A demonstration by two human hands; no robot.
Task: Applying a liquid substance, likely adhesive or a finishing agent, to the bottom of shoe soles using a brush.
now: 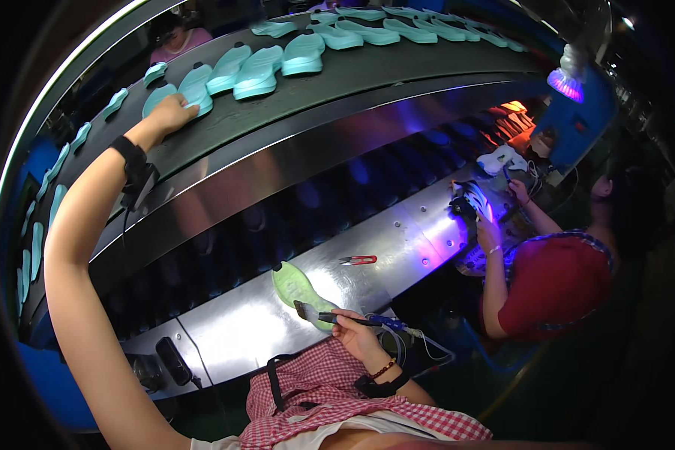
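Observation:
My left arm reaches up to the dark conveyor belt. There my left hand point(172, 116) is closed at the near end of a pale teal shoe sole point(195, 82), with other teal soles close around it. Low in front of me, my right hand point(358, 336) grips a flat brush point(307, 311) by its dark handle. A blue fitting with a thin hose shows by that handle. The bristles hang over the lower part of a yellow-green shoe sole point(292, 285), which lies on the metal worktop; whether they touch it I cannot tell.
Red-handled thread snips point(358, 260) lie on the metal worktop point(232, 330). Several teal soles point(304, 52) line the belt point(337, 82). A dark rack of soles sits below it. On the right a co-worker in red point(555, 285) handles a shoe part; another person sits beyond the belt.

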